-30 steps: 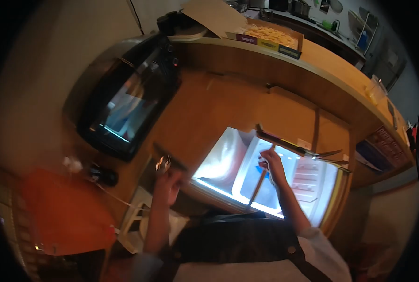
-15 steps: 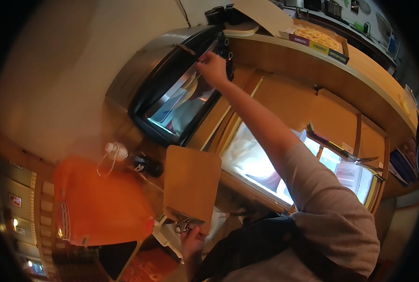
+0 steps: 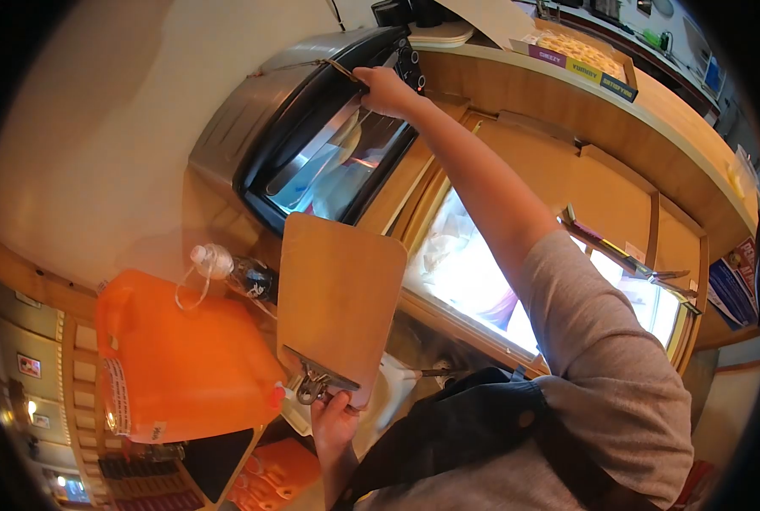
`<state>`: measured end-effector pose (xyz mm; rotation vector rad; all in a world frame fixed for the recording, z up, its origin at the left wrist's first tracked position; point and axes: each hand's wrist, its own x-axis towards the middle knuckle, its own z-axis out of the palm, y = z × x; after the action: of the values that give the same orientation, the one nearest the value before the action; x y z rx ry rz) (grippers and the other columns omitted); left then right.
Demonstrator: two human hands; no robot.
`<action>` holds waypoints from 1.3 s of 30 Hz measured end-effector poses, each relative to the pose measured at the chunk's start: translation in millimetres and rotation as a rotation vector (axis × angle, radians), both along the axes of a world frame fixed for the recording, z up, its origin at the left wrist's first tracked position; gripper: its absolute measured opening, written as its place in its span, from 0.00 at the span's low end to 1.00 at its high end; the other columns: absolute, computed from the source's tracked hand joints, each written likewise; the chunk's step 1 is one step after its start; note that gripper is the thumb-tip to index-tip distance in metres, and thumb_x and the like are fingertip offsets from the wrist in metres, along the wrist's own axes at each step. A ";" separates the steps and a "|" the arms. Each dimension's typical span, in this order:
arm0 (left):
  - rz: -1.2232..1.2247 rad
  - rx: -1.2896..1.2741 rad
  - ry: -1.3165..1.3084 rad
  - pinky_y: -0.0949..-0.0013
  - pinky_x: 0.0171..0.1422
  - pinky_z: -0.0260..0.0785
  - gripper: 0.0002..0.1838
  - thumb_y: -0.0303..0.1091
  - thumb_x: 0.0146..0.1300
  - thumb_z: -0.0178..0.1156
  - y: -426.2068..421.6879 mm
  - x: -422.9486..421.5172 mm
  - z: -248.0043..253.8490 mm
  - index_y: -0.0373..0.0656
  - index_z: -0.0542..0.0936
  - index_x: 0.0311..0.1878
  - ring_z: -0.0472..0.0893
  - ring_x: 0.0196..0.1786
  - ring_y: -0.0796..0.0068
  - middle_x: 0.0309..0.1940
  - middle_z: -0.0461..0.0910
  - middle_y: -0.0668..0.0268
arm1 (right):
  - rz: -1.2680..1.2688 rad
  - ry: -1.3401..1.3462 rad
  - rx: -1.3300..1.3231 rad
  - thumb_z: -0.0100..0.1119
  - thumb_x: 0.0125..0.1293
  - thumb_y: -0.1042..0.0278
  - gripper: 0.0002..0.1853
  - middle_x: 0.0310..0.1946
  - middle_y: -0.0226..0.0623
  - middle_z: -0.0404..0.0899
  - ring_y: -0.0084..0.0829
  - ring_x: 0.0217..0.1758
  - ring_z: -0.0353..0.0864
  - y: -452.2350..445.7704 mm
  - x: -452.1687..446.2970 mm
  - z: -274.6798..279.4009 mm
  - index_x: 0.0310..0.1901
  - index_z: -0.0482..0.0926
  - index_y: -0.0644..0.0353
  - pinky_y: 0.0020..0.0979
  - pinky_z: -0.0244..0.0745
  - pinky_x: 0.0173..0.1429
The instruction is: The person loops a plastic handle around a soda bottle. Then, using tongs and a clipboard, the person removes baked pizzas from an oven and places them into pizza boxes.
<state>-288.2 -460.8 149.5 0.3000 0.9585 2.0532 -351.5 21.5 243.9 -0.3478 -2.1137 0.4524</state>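
Left hand [image 3: 335, 422] pinches the clipboard [image 3: 341, 285] at its clip [image 3: 313, 387], long axis running up toward the oven [image 3: 256, 106]. Right hand [image 3: 388, 94]'s way nearer, curled at the oven's knob-end corner, can't tell if gripping.

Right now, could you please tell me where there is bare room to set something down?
The wooden ledge is bare just right of the pizza box. The brown panel looks bare between that ledge and the lit compartment. Crowded at left: orange jerrycan, dark bottle and the clipboard in the left hand.
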 end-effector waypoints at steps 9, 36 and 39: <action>0.097 0.088 -0.056 0.60 0.56 0.67 0.28 0.15 0.50 0.50 -10.8 -7.2 -12.2 0.37 0.63 0.57 0.72 0.54 0.65 0.51 0.70 0.58 | -0.019 0.101 0.015 0.51 0.45 0.76 0.14 0.34 0.51 0.68 0.54 0.42 0.69 0.3 -2.5 -17.0 0.37 0.67 0.60 0.43 0.66 0.46; -0.036 -0.212 -0.050 0.76 0.36 0.71 0.12 0.22 0.55 0.58 98.9 20.2 4.8 0.45 0.72 0.42 0.76 0.38 0.79 0.39 0.75 0.69 | 0.761 0.667 -2.063 0.34 0.61 0.34 0.34 0.33 0.45 0.67 0.46 0.40 0.71 -77.0 175.9 -225.9 0.46 0.61 0.65 0.47 0.68 0.48; 0.001 -0.229 -0.043 0.76 0.41 0.73 0.13 0.23 0.55 0.58 149.0 3.1 -30.3 0.46 0.72 0.42 0.76 0.37 0.79 0.38 0.75 0.68 | 0.568 0.696 -2.174 0.29 0.61 0.33 0.39 0.45 0.42 0.67 0.43 0.48 0.69 -83.2 176.2 -268.9 0.56 0.59 0.66 0.45 0.66 0.53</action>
<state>-285.1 -311.8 119.2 0.1330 1.1547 1.9201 -175.4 -61.7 -25.0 -0.5556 -0.2162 2.5699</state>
